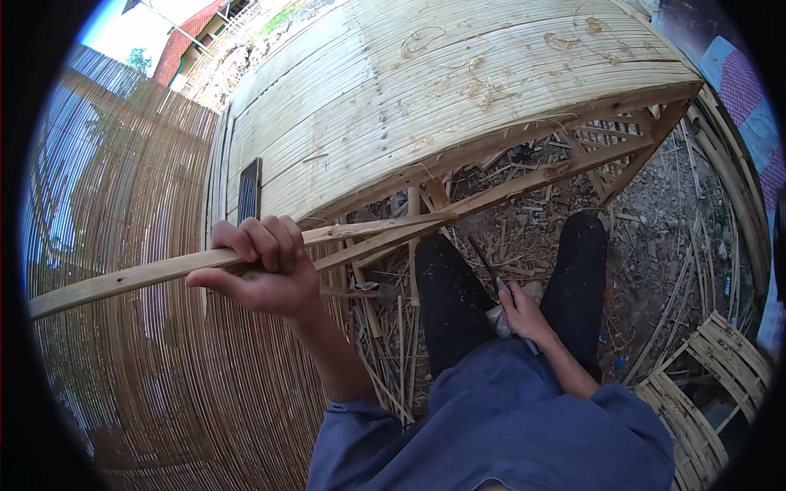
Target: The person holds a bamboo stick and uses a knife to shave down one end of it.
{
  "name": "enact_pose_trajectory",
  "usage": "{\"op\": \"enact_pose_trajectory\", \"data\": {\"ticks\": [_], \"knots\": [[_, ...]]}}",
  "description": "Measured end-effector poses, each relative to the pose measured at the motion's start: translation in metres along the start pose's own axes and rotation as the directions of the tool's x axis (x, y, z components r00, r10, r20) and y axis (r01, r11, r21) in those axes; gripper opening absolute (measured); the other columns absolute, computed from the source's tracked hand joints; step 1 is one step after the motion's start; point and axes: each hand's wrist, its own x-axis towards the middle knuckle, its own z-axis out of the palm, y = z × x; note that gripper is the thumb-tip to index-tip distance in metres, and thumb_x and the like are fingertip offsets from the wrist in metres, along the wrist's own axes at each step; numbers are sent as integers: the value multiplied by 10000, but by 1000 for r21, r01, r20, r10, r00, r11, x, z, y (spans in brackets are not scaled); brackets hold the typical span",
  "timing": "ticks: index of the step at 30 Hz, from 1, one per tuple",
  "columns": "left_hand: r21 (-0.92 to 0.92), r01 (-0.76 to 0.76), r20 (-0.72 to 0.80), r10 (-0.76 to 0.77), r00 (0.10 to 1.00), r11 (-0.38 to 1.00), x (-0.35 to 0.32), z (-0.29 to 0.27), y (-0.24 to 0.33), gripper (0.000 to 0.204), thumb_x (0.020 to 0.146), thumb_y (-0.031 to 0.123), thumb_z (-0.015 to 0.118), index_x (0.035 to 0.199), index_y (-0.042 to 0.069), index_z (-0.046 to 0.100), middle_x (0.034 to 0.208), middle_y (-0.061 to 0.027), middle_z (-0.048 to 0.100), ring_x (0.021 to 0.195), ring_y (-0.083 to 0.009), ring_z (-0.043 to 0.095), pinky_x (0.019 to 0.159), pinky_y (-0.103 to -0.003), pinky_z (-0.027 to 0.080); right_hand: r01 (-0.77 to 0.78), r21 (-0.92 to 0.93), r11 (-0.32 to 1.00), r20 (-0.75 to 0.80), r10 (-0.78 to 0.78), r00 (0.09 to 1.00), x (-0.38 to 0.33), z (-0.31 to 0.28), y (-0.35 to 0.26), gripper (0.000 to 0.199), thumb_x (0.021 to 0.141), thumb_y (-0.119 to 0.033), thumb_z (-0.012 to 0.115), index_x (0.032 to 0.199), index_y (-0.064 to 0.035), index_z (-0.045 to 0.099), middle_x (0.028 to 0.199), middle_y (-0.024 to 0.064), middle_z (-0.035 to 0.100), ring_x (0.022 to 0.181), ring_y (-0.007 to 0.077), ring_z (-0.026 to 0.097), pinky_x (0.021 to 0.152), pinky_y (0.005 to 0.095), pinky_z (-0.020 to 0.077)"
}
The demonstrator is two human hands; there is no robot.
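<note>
My left hand is wrapped round a long pale strip of wood or bamboo. The strip runs from the far left to the front of a slatted bamboo platform, its right end by the platform's lower rail. Down between my knees, my right hand grips what looks like a knife, its narrow dark blade slanting up and to the left. Part of its handle is hidden by my fingers. The blade is apart from the strip.
On the platform lie curled shavings and a dark, flat, narrow object near its left edge. A bamboo screen stands at left. Offcuts and thin sticks litter the ground. A slatted bamboo piece lies at lower right.
</note>
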Motion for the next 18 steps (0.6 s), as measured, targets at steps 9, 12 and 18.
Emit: {"op": "enact_pose_trajectory", "data": {"ticks": [9, 12, 18], "knots": [[-106, 39, -16, -41, 999, 994, 17, 27, -16, 618, 779, 726, 215, 621, 134, 289, 434, 31, 220, 354, -64, 119, 325, -225, 117, -40, 168, 985, -68, 52, 996, -3, -10, -10, 339, 908, -330, 406, 1009, -13, 470, 601, 122, 550, 569, 227, 581, 538, 350, 419], [-96, 45, 17, -44, 999, 994, 20, 26, -19, 620, 770, 732, 226, 656, 128, 304, 432, 34, 217, 344, -56, 116, 314, -221, 117, 14, 223, 975, -77, 3, 997, -2, -14, -30, 320, 911, -310, 411, 1003, -10, 473, 575, 92, 530, 512, 168, 556, 492, 313, 411], [-90, 90, 175, -73, 982, 992, 17, 26, -15, 568, 787, 686, 268, 750, 123, 326, 511, 13, 279, 347, -57, 190, 309, -212, 179, 95, 384, 919, -2, -102, 995, 6, -10, -50, 287, 915, -286, 415, 1000, -13, 447, 598, 53, 508, 454, 104, 507, 433, 253, 403]]}}
